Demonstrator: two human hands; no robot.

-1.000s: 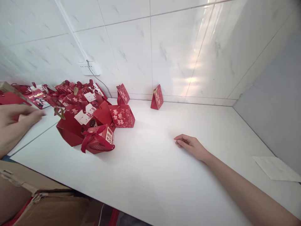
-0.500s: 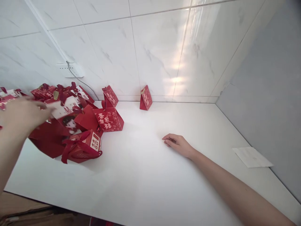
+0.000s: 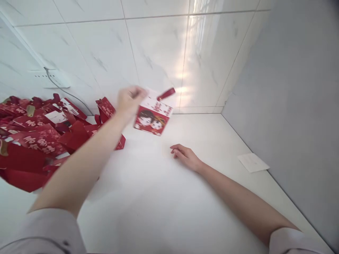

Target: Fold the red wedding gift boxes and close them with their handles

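Observation:
My left hand (image 3: 129, 100) pinches the upper left edge of a red and white gift box (image 3: 153, 120) and holds it up above the back of the table. Two cartoon faces are printed on the box's red lower part, and a dark red ribbon loop (image 3: 166, 94) sticks out at its top. Low on the white tabletop, my right hand (image 3: 185, 156) rests with fingers loosely bent and apart, nothing in them. A heap of red gift boxes (image 3: 41, 139) lies left, partly covered by my left forearm.
A white paper packet (image 3: 253, 163) lies near the table's right edge, against a grey panel (image 3: 293, 106). White wall tiles (image 3: 156, 46) rise behind the table (image 3: 148, 197). A grey cable (image 3: 66, 91) runs from a wall socket (image 3: 50, 78) down behind the boxes.
My left hand has come from the heap on the left to the middle, bringing the gift box along. The view has shifted rightward. My right hand stays on the table, fingers slightly more spread.

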